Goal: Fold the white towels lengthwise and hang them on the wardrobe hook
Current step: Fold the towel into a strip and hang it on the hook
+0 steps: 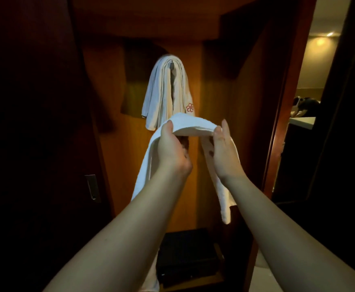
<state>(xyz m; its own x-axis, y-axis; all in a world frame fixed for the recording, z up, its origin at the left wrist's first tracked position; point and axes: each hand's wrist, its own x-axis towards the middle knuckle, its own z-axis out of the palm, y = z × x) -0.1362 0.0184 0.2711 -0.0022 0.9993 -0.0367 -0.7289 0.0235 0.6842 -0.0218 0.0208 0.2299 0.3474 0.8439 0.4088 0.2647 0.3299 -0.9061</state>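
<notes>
A folded white towel (193, 125) arches between my two hands in front of the open wardrobe, its ends hanging down on both sides. My left hand (172, 146) grips its left part, thumb on top and fingers curled under. My right hand (225, 150) holds the right part, thumb on top and fingers under the cloth. Above and behind them, another white towel (164, 91) with a red flower emblem hangs folded over the metal wardrobe hook (172, 65) on the wooden back panel.
A dark wardrobe door with a metal handle (93, 187) stands at the left. A black box (187, 256) sits on the wardrobe floor. The wooden side panel (277, 102) closes the right, with a lit room and a counter (303, 121) beyond.
</notes>
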